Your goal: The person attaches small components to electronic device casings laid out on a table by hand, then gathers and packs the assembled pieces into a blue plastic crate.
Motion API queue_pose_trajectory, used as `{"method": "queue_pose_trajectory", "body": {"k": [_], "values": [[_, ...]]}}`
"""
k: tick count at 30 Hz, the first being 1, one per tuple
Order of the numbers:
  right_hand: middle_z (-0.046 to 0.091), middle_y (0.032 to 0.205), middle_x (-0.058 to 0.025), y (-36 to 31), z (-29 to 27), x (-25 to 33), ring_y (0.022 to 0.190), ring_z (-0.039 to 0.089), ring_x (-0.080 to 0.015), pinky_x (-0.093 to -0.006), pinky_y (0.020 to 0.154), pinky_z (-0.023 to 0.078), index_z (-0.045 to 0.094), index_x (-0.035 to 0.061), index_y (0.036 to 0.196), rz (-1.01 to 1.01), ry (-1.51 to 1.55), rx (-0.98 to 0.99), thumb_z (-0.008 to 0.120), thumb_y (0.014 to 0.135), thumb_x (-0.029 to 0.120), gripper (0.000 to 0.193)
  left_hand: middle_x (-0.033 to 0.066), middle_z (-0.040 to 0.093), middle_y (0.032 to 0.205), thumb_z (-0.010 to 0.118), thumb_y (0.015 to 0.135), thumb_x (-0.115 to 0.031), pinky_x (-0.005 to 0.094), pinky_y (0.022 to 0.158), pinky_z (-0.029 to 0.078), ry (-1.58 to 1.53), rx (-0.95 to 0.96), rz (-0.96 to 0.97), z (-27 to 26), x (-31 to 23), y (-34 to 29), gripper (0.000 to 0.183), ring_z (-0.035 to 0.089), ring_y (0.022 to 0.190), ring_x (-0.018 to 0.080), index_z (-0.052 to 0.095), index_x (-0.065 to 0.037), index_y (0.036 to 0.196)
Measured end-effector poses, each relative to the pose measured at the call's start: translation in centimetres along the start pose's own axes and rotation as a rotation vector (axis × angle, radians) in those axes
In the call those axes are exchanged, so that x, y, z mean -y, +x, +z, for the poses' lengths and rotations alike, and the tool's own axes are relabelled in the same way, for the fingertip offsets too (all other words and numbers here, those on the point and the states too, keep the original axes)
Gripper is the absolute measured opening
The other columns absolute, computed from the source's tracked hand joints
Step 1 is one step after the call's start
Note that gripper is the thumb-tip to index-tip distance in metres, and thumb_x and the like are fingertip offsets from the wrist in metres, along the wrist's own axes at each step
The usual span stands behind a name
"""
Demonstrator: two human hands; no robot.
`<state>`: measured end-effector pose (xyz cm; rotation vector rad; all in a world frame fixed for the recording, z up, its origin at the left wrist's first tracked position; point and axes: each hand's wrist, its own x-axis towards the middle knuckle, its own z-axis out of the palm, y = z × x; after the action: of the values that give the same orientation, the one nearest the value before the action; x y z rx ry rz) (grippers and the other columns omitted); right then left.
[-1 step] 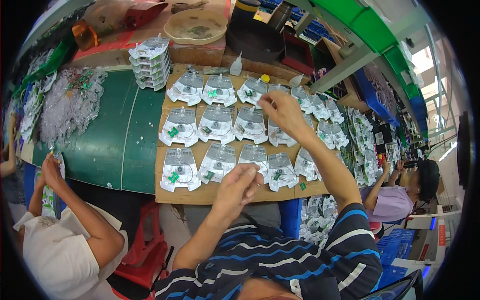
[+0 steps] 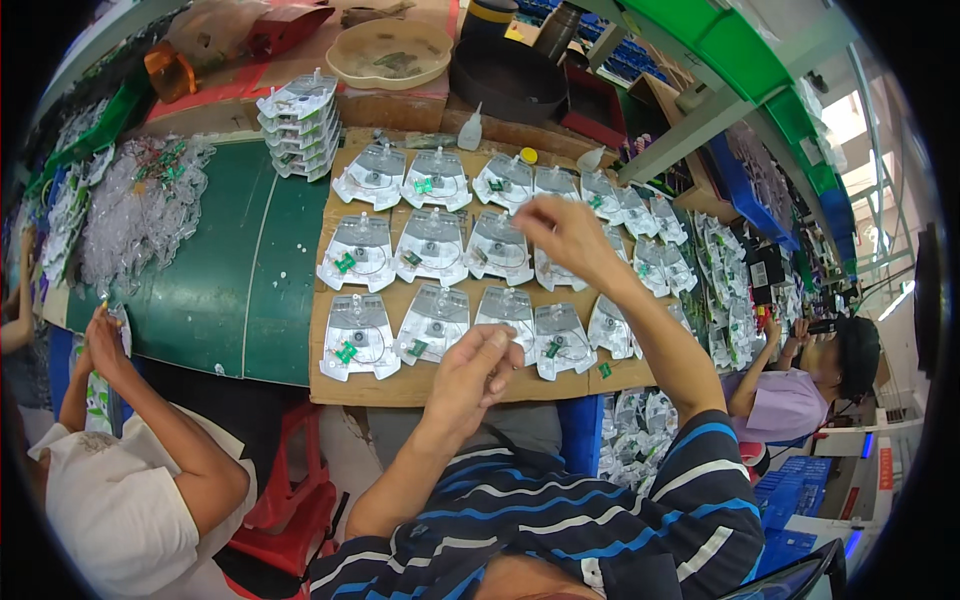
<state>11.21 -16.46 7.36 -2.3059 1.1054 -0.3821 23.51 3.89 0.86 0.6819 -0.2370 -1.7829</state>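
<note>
Rows of white plastic housings (image 2: 362, 250) with clear grey tops lie on a cardboard sheet (image 2: 385, 388); many carry a small green circuit board (image 2: 346, 353) with thin wires. My left hand (image 2: 474, 372) is closed over the near edge of the front row, thumb against the curled fingers. Anything inside it is hidden. My right hand (image 2: 562, 238) hovers over the housings right of the middle, its fingers bent together in a pinch. What it may hold is too small to make out. One loose green board (image 2: 604, 370) rests near the cardboard's front edge.
Stacked housings (image 2: 298, 125) stand at the back left, near a heap of clear plastic parts (image 2: 145, 205). Behind the cardboard are a glue bottle (image 2: 471, 130), a beige basin (image 2: 390, 55) and a black basin (image 2: 505, 78). Co-workers sit left and right. A metal post (image 2: 690, 135) slants at the right.
My right hand has moved slightly nearer to me and to the left. The left hand has barely moved.
</note>
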Motion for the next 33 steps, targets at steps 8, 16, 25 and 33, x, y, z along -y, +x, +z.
{"method": "queue_pose_trajectory", "body": {"k": [8,16,25,33], "values": [[0.071,0.089,-0.0075,-11.4,-0.1,3.5,0.077,0.064,-0.0126,-0.0286,0.07,0.051,0.071,-0.0002,0.109,0.076,0.344,0.402,0.07,0.093,0.022,0.027,0.0039,0.057,0.074,0.048,0.108,-0.027,0.0168,0.039,0.025,-0.007,-0.066,0.002,2.4,1.9,-1.1,0.03,0.039,0.049,0.0049,0.053,-0.002,0.122],[0.071,0.09,-0.011,-8.4,0.5,1.3,0.076,0.067,-0.0179,-0.0307,0.069,0.052,0.069,-0.0006,0.108,-0.108,0.107,-0.092,0.069,0.09,0.013,0.022,0.0096,0.062,0.094,0.051,0.106,-0.021,0.0205,0.053,0.042,-0.089,-0.081,0.065,1.7,3.5,-1.6,0.029,0.054,0.071,0.0108,0.052,-0.001,0.127],[0.066,0.092,-0.0193,-3.3,5.4,-1.5,0.084,0.067,-0.0378,-0.0479,0.072,0.052,0.067,-0.0007,0.092,-0.161,-0.355,-0.086,0.066,0.087,0.011,0.013,0.016,0.062,0.114,0.049,0.104,-0.007,0.0233,0.064,0.05,0.042,0.063,-0.161,-2.8,4.9,-2.8,0.024,0.064,0.093,0.0179,0.05,0.002,0.127],[0.066,0.086,-0.0194,-2.1,6.0,-1.8,0.079,0.067,-0.0371,-0.0477,0.069,0.053,0.068,-0.0009,0.083,-0.169,-0.476,-0.024,0.066,0.087,0.015,0.017,0.0117,0.064,0.109,0.05,0.104,-0.009,0.0222,0.063,0.049,0.1,0.053,-0.15,-3.8,5.8,-2.0,0.024,0.059,0.085,0.0113,0.051,0.0,0.126]]}}
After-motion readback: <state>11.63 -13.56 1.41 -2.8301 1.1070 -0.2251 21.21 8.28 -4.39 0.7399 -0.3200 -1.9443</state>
